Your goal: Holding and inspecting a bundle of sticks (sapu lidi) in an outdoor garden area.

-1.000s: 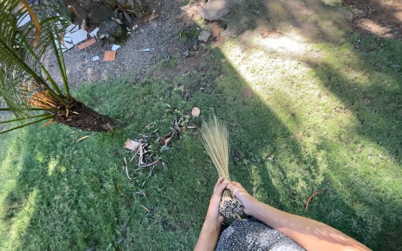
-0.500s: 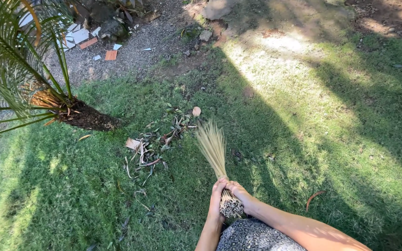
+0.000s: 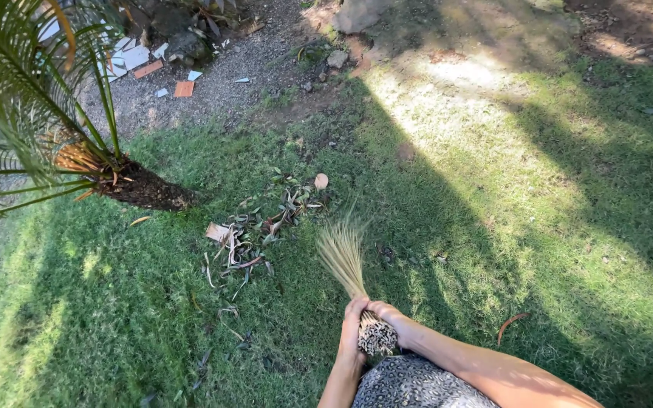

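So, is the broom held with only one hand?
No, both the left hand and the right hand close around the bound end of the stick broom above the grass.

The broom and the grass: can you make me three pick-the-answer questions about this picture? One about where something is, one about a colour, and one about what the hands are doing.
1. Where is the pile of dead leaves?
A. left of the broom's bristles
B. on the gravel
C. behind the person

2. What colour are the bristles of the broom?
A. blue
B. pale straw yellow
C. black

3. What are the left hand and the right hand doing?
A. hanging free
B. picking up a stone
C. both gripping the broom's bundled end

Answers:
1 A, the pile lies on the grass between the palm plant and the bristles.
2 B, they look like dry straw.
3 C, both hands close around the bundle near the person's body.
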